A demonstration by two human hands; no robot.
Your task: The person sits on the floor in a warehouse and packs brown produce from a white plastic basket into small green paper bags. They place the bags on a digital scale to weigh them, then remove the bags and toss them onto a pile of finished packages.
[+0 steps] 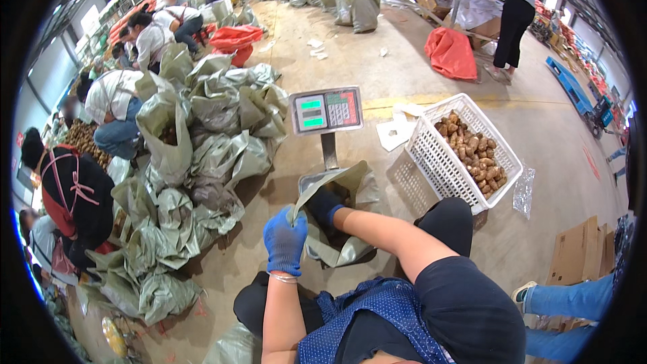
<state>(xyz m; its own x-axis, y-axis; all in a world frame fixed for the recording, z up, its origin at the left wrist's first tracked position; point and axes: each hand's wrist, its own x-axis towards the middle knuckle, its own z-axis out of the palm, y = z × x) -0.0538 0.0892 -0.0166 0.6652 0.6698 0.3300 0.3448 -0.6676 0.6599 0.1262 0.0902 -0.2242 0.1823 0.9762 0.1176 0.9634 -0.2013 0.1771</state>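
My left hand [286, 239], in a blue work glove, grips the rim of a green woven plastic sack [349, 255]. The sack stands open on a platform scale [306, 182], whose display panel [326, 110] is lit green. My right hand [323, 206], in a dark blue glove, reaches down inside the sack; its fingers are in shadow, and whether they hold anything cannot be told. To the right, a white slatted plastic crate [447, 169] holds many brown tubers [475, 151], which look like taro.
Many filled green sacks [217, 156] crowd the left, with several people [113, 96] bent beside them. A red sack [451, 54] lies near a standing person [515, 15] at the upper right. Cardboard [573, 250] and another person's jeans-clad leg [568, 299] are at the lower right.
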